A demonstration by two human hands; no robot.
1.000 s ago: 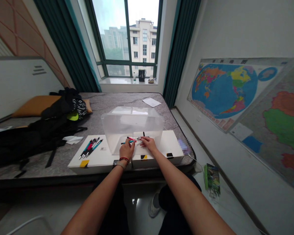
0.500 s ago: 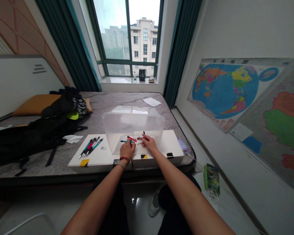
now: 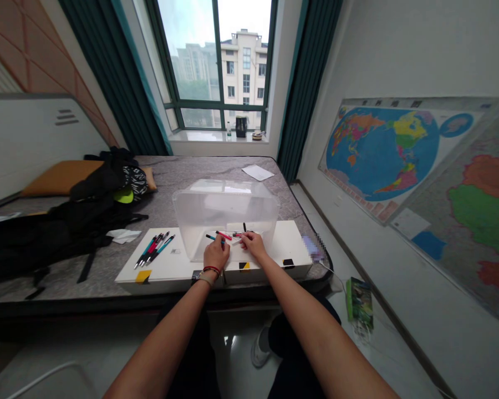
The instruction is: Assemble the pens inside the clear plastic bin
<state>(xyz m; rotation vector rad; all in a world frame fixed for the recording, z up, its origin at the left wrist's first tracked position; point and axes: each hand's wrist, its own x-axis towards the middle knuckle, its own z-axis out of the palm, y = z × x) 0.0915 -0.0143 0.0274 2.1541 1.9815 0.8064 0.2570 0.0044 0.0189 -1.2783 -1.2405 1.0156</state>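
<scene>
My left hand (image 3: pixel 217 252) is closed at the front of a clear plastic bin (image 3: pixel 224 208) that lies on its side, its opening toward me. A teal pen (image 3: pixel 210 237) sticks out from its fingers, slanting up to the left. Just beyond the fingertips lies a red pen (image 3: pixel 223 235). My right hand (image 3: pixel 253 244) is closed in a pinch inside the opening, but what it holds is too small to make out. A dark pen-like piece (image 3: pixel 244 226) stands up behind its fingertips, and small pen parts lie between the hands.
The bin rests on white boxes (image 3: pixel 293 241) with yellow and black tape at their front edges. Several pens (image 3: pixel 153 249) lie in a bunch at the left. Beyond are a grey mattress (image 3: pixel 178 169), a black bag (image 3: pixel 54 233) and paper (image 3: pixel 258 173).
My right hand's fingers have drawn together into a pinch. The teal pen at my left hand has tipped from nearly level to a slant. The bin and the pen bunch have not moved.
</scene>
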